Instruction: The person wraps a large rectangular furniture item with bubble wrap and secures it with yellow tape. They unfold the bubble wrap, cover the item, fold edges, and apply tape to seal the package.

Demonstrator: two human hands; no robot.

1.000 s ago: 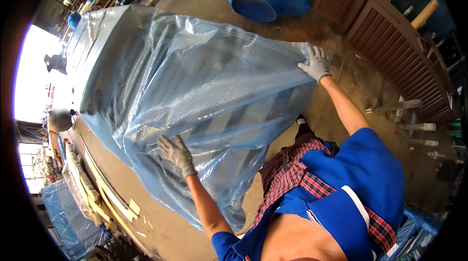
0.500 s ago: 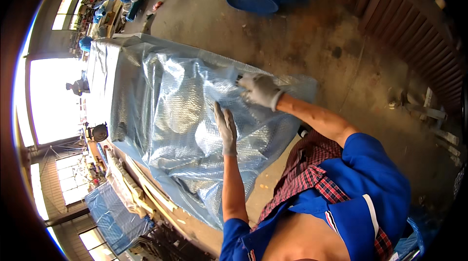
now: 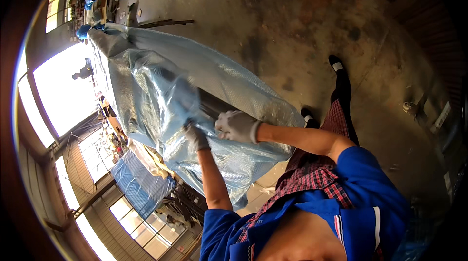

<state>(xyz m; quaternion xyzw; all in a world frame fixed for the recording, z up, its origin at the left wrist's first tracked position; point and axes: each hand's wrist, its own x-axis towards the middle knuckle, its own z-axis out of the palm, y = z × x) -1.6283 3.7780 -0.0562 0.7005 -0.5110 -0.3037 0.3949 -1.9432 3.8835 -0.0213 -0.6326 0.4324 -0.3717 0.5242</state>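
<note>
Blue plastic sheet (image 3: 234, 90), gripped by two gloved hands over a long table.

The left hand (image 3: 196, 136) is closed around a bunched fold of the sheet, and the right hand (image 3: 237, 126), just beside it, is closed on the same fold. Both wear grey gloves. The sheet covers the long table (image 3: 127, 140) and hangs over its near edge. Below the arms are a blue shirt (image 3: 360, 202) and checked cloth (image 3: 312, 183). The concrete floor (image 3: 302, 27) lies on the right, bright windows (image 3: 63, 90) on the left.
</note>
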